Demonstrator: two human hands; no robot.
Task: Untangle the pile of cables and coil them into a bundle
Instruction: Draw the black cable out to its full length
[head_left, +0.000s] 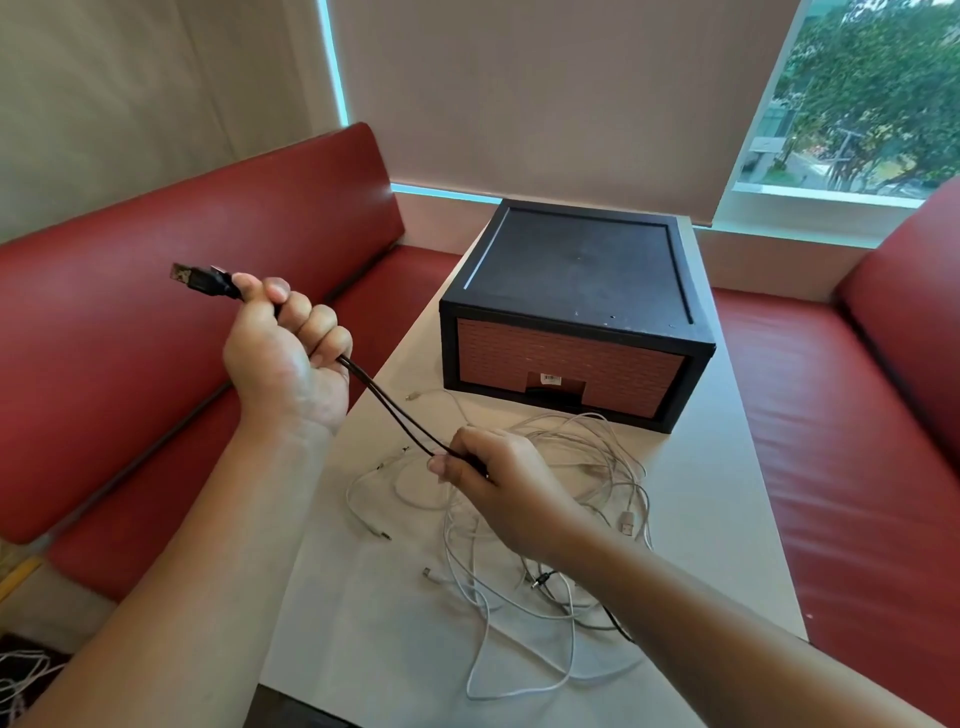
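So the thin black USB cable (395, 410) is already lifted out of the mess and looks like it's being folded into its first loop. The left hand (288, 353) has all its fingers curled in a fist round it, up over the table's left edge, and the metal-tipped black USB plug (195, 278) sticks out of the top of that fist. Two black strands run taut from there down to the right hand (498, 488), which pinches them between thumb and fingertips just above the loose heap of thin white cables (571, 493) on the white table (727, 519).

The held stretch lies on a diagonal, upper left down to lower right, and the plug points up and left toward the red padded bench (130, 312).

Best guess for the next move: the black tail trailing under the right forearm needs feeding up into another loop, taking care it doesn't drag white strands with it. The whites aren't sorted yet, they lie tangled in front of the black box with a brick-pattern drawer front (571, 312)
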